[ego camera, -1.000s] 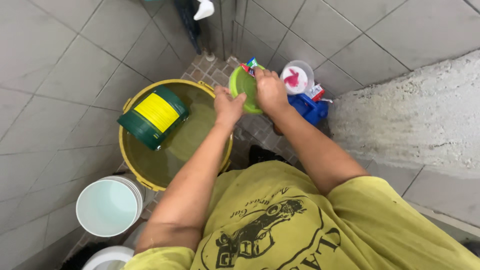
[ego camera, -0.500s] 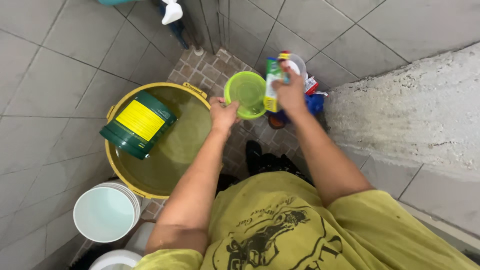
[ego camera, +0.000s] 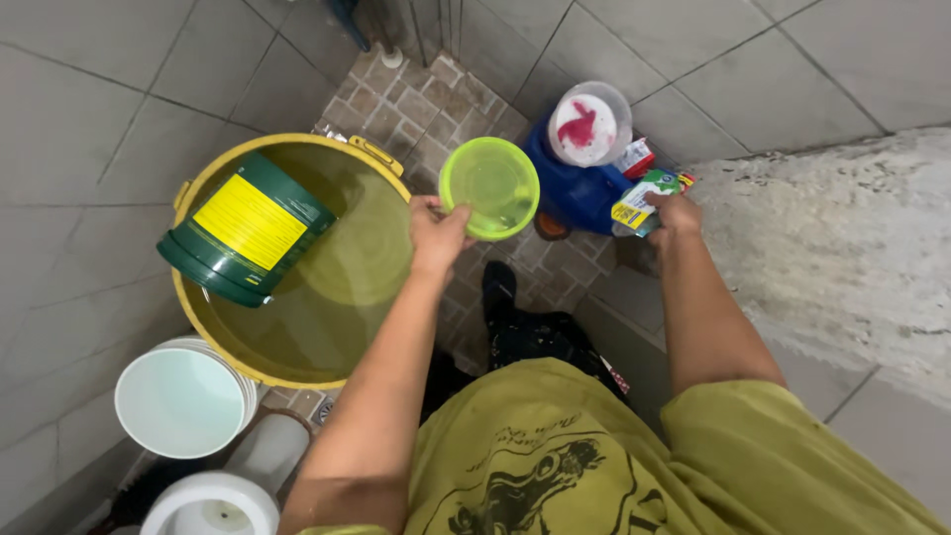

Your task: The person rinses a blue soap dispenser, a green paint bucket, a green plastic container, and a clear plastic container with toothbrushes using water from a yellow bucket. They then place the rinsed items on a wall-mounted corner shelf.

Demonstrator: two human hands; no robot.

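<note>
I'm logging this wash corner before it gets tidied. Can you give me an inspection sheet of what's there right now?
Surface: small brown floor tiles, grey tiled walls.
Job's things: round lime-green plastic bowl; small green-and-yellow carton.
Clutter: yellow bucket of water with a green, yellow-labelled tub leaning in it; blue jug topped by a clear cup; white bucket.
Grips: left hand holds the bowl's rim; right hand holds the carton.
Cables: nothing seen.
Surroundings: rough concrete ledge at the right.

Round lime-green bowl (ego camera: 489, 186) held level above floor; small colourful carton (ego camera: 646, 201) tilted.
</note>
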